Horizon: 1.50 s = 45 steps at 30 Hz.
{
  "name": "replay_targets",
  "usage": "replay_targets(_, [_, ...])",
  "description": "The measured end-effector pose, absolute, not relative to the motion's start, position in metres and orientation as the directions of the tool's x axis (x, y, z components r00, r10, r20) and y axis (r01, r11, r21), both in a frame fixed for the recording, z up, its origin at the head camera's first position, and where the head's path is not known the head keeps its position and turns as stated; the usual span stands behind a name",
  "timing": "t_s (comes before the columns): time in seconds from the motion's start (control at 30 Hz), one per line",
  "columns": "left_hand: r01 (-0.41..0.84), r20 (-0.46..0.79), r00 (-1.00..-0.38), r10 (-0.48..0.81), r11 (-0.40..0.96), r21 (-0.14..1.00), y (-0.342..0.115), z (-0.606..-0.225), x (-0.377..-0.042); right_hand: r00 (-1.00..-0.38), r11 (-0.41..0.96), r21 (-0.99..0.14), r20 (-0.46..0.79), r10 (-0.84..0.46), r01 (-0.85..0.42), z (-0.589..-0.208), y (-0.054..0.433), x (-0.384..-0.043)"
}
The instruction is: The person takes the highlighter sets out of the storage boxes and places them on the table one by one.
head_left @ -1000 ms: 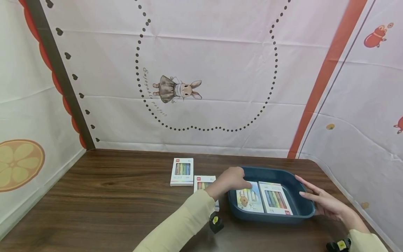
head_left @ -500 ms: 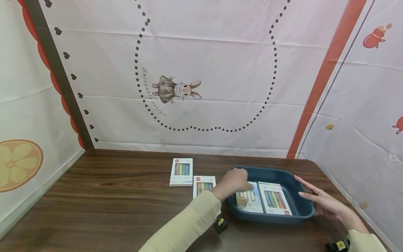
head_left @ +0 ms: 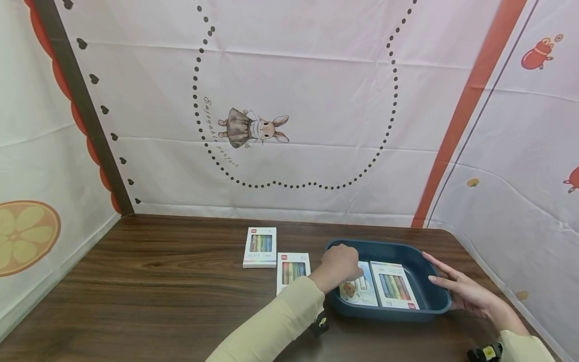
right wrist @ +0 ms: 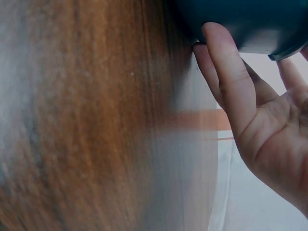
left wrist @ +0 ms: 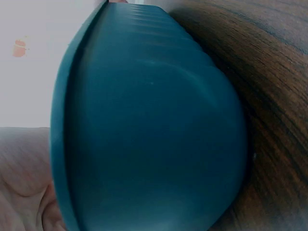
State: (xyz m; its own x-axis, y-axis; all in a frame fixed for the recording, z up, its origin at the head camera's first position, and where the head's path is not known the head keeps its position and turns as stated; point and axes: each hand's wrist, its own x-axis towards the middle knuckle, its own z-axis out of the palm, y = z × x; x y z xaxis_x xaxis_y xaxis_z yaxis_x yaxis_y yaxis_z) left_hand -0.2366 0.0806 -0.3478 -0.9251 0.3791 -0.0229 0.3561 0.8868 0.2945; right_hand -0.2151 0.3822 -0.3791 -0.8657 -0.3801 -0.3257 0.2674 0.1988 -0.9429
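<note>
A dark teal plastic tray [head_left: 413, 256] stands at the right of the table, with two boxes of coloured sticks, like crayons, lying flat in it. The nearer-left one is a bear-pictured box [head_left: 350, 290]; beside it lies a white box [head_left: 394, 285]. My left hand [head_left: 340, 264] reaches over the tray's left rim, with its thumb side at the top of the bear-pictured box. Its fingertips are hidden beneath the hand. My right hand [head_left: 468, 291] holds the tray's right end, a digit over the rim and other fingers [right wrist: 226, 62] against the outer wall.
Two more white crayon boxes lie left of the tray: a back box [head_left: 260, 247] and a front box [head_left: 291, 271], partly covered by the left sleeve [head_left: 280, 322]. A printed cloth [head_left: 316, 211] hangs behind the wooden table [head_left: 158, 281] and along both sides.
My left forearm has shifted slightly right, and the hand has turned a little over the tray's left end. The right hand, the tray and the boxes stay nearly where they were.
</note>
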Motion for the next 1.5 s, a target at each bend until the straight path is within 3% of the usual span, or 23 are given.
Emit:
replay_targets(0.33, [0.342,-0.065,-0.933,0.353,0.929,0.144,0.089,-0.353,-0.236,-0.864,0.199,-0.942,-0.329,-0.381,0.27,-0.378,0.382,-0.215])
replay_targets(0.6, [0.314,-0.124,-0.937,0.327,0.942,0.114,0.092,-0.355,-0.234,-0.865,0.201,-0.94,-0.334,-0.373,0.276,-0.379,0.382,-0.216])
replay_targets(1.5, [0.318,-0.132,-0.919,0.372,0.895,0.313,0.093,-0.361,-0.228,-0.855,0.196,-0.944,-0.325,-0.404,0.266,-0.378,0.386,-0.217])
